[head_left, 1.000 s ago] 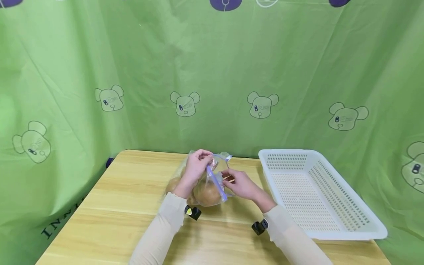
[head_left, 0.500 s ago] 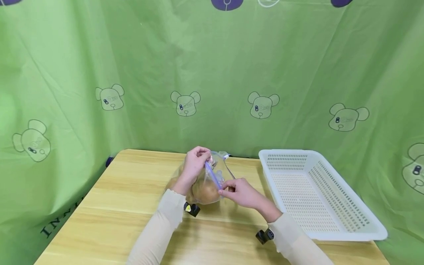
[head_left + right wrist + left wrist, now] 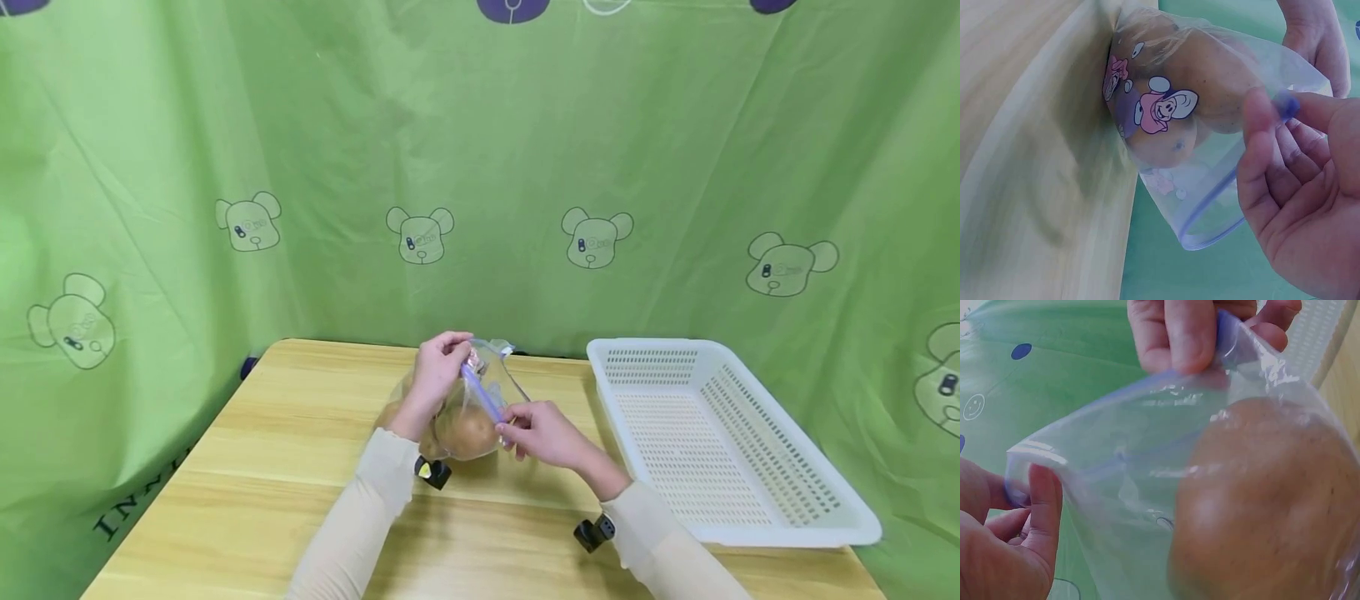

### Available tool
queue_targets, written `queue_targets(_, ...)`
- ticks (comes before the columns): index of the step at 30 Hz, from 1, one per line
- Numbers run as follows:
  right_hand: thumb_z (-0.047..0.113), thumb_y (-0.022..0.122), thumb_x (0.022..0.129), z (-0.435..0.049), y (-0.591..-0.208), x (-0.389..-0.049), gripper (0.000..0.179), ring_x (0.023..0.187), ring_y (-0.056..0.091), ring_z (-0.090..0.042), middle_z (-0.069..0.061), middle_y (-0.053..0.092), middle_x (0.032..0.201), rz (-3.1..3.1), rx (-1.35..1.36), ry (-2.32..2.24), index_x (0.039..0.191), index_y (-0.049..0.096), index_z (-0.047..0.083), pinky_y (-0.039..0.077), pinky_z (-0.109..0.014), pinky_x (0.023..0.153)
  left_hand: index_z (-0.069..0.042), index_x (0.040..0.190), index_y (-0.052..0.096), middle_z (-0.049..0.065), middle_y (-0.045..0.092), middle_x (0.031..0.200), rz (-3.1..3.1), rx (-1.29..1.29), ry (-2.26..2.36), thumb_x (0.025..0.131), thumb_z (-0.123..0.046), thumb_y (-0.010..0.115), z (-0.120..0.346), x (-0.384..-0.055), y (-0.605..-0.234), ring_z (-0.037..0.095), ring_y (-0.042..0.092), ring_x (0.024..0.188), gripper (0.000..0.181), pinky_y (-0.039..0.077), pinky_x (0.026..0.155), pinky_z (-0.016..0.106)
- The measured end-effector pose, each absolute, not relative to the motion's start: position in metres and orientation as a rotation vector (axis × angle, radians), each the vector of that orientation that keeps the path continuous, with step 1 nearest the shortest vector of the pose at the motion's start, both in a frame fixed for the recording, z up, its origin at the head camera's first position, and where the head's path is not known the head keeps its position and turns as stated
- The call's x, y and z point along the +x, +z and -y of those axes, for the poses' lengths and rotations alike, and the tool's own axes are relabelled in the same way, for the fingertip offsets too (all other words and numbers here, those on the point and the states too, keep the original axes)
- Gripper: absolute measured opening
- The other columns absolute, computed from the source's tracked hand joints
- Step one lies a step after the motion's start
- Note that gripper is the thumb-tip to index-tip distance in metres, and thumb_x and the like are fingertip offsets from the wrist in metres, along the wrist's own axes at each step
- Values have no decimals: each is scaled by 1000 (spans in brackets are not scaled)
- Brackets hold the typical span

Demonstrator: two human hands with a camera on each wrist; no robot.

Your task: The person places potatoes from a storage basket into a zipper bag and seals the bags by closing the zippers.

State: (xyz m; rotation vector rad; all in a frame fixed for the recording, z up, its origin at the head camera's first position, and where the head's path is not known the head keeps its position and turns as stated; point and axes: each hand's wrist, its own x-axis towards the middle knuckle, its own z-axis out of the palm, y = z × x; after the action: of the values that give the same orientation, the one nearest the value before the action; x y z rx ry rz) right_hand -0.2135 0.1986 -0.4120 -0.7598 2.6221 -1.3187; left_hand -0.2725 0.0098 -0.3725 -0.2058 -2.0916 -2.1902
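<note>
A clear zip bag (image 3: 1213, 200) with a purple zip edge (image 3: 480, 391) and cartoon prints lies on the table, its mouth partly apart. Inside it are several brown, speckled potatoes (image 3: 467, 432); one potato (image 3: 1266, 500) fills much of the left wrist view. My left hand (image 3: 438, 368) pinches the far corner of the near edge between thumb and fingers. At the near end of the same edge, my right hand (image 3: 546, 433) pinches a small blue-purple zip slider (image 3: 1287, 105). The potatoes at the back are partly hidden by my left hand and wrist.
A white perforated plastic basket (image 3: 750, 535) stands on the right side of the wooden table (image 3: 300, 417). A green curtain (image 3: 495, 167) with bear prints hangs behind the table and at its sides. Both wrists carry small black cameras.
My right hand has moved from inside the bag's mouth to the near end of the purple edge and now pinches it. The left hand keeps its hold, having shifted slightly.
</note>
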Motion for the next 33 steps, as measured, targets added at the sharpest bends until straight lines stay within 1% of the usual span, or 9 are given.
queue_targets(3, 14, 62, 92, -200, -410, -213, 14, 57, 63, -26, 0, 63, 66, -2665, -751, -1327, 83, 66, 5, 48, -24, 43, 4, 106, 67, 12, 65, 82, 2091, -193, -2126, 89, 0, 59, -5, -274, -370, 10, 58, 63, 19, 53, 55, 19)
queue_targets(8, 12, 62, 92, -202, -400, -214, 10, 58, 62, -14, -3, 65, 70, -2777, -727, -1345, 86, 66, 5, 50, -26, 46, 6, 99, 67, 14, 65, 80, 2062, -155, -2113, 87, 1, 60, 5, -275, -363, 12, 59, 59, 14, 55, 54, 23)
queue_targets(13, 10, 61, 92, -206, -386, -219, 9, 61, 63, -15, -4, 66, 72, -2876, -656, -1410, 87, 65, 4, 54, -26, 50, 5, 96, 65, 13, 64, 76, 2059, -152, -2053, 85, 2, 59, 16, -279, -361, 13, 60, 56, 13, 57, 56, 28)
queue_targets(15, 9, 60, 92, -209, -381, -221, 9, 61, 63, -17, -4, 66, 72, -2916, -653, -1421, 88, 64, 3, 54, -26, 51, 4, 98, 64, 12, 63, 76, 2076, -166, -2006, 85, 2, 58, 19, -280, -362, 15, 61, 57, 15, 58, 57, 31)
queue_targets(17, 9, 60, 92, -211, -376, -224, 8, 62, 62, -16, -4, 65, 73, -2947, -659, -1430, 88, 63, 3, 54, -26, 52, 1, 103, 61, 11, 62, 78, 2109, -189, -1948, 84, 2, 56, 22, -281, -363, 18, 61, 60, 19, 58, 58, 33)
queue_targets(22, 6, 58, 93, -214, -364, -230, 7, 67, 65, -25, -7, 66, 78, -2988, -698, -1471, 90, 63, 2, 56, -26, 56, -7, 116, 57, 8, 58, 86, 2230, -254, -1735, 84, -2, 52, 25, -281, -365, 22, 58, 72, 33, 55, 60, 34)
queue_targets(24, 6, 59, 92, -215, -361, -232, 7, 67, 65, -25, -7, 66, 79, -3007, -705, -1471, 92, 64, 2, 56, -26, 57, -8, 116, 60, 7, 56, 89, 2278, -288, -1621, 84, -4, 51, 26, -281, -365, 21, 56, 76, 33, 52, 64, 32)
queue_targets(28, 5, 59, 92, -218, -355, -237, 7, 66, 65, -20, -7, 66, 80, -3053, -707, -1453, 94, 64, 1, 55, -25, 56, -9, 111, 64, 7, 53, 92, 2340, -360, -1456, 85, -6, 50, 27, -282, -366, 20, 53, 82, 30, 48, 70, 33)
queue_targets(33, 6, 59, 93, -222, -351, -245, 8, 66, 64, -18, -9, 65, 80, -3117, -720, -1436, 96, 64, 0, 55, -26, 55, -8, 113, 64, 6, 50, 94, 2374, -442, -1362, 92, -12, 46, 31, -284, -365, 20, 51, 80, 28, 49, 68, 33)
